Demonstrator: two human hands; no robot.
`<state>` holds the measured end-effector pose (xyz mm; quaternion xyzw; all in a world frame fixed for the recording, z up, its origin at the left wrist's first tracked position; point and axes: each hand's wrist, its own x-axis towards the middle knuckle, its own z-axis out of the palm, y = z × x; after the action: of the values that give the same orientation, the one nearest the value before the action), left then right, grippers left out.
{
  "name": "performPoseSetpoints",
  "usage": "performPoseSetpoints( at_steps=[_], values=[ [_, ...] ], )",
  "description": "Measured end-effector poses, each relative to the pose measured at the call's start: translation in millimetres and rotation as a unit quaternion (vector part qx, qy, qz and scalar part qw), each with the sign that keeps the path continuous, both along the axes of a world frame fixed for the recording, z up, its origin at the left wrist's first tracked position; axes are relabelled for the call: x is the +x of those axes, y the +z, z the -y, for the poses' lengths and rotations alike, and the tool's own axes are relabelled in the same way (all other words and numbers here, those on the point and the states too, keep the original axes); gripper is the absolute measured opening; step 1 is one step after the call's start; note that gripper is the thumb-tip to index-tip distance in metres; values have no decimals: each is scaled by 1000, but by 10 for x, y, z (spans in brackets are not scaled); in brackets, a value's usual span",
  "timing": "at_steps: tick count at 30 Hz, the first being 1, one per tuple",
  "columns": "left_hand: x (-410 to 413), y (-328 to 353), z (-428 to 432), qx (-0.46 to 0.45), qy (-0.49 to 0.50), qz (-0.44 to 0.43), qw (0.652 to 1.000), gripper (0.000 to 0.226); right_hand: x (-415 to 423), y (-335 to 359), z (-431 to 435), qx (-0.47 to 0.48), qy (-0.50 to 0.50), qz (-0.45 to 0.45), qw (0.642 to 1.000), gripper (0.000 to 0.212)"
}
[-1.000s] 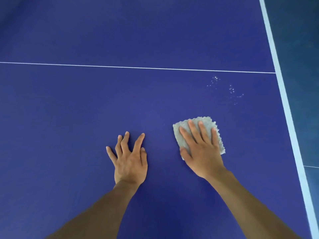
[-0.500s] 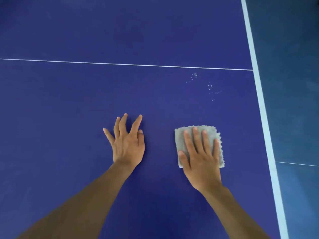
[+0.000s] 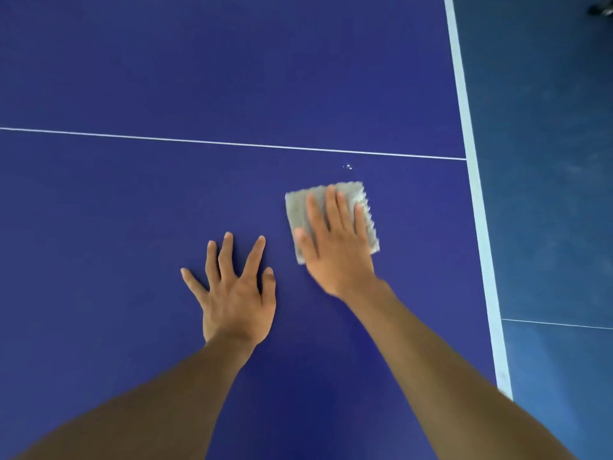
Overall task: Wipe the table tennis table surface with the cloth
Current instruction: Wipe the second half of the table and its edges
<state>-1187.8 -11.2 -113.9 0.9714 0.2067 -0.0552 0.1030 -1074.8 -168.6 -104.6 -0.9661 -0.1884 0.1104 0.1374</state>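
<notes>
- Cloth point(image 3: 331, 207): a grey, folded square with ragged edges, laid flat on the blue table tennis table point(image 3: 132, 210) and pinned beneath the right hand point(image 3: 335, 250).
- Right hand: pressed palm-down on the cloth, fingers extended and close together; nothing is clenched. Slight motion blur is noted.
- Left hand point(image 3: 237, 293): planted flat on bare table just beside the right hand, fingers spread apart, nothing held.
- Water droplets point(image 3: 347, 166): a few specks are seen just beyond the fingertips of the right hand, short of the thin white line point(image 3: 199, 141).
- White edge band point(image 3: 477, 200): located outboard of the right hand, well apart from the cloth.
</notes>
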Motion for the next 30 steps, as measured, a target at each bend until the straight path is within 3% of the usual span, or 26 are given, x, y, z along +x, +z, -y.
performPoseSetpoints(
  at_steps=[2,4,9,11,13,16,18,21,26,28,30],
  values=[
    [5,13,-1,0,0,0,1000,55,-247,-47,239,-32,13,23,999,71],
    [19,8,-3,4,-5,-4,1000,58,-182,-63,507,-49,-43,19,998,69],
    [21,-33,-20,12,-15,-10,1000,60,916,-25,342,-35,-221,-11,975,65],
    [19,-46,-27,14,-16,-6,1000,59,1188,-17,27,-22,-198,-37,979,64],
    [25,-53,-27,13,-15,-8,1000,59,1129,-21,-250,-31,-112,-41,992,64],
    [25,-50,-35,14,-14,-12,1000,59,525,-35,-303,-35,29,-7,999,70],
    [21,-48,-42,18,-16,-13,1000,59,80,-64,-68,-36,60,31,997,68],
    [24,-48,-39,18,-17,-6,1000,59,-1,-65,368,-61,-9,26,998,66],
    [30,-43,-41,13,-15,-8,1000,58,852,-21,315,-87,-231,-12,969,65],
    [32,-39,-35,13,-16,-12,1000,58,1054,-24,86,-74,-242,-25,967,64],
    [37,-29,-32,10,-14,-14,1000,60,913,-49,-138,-65,-165,-17,984,64]
  ],
)
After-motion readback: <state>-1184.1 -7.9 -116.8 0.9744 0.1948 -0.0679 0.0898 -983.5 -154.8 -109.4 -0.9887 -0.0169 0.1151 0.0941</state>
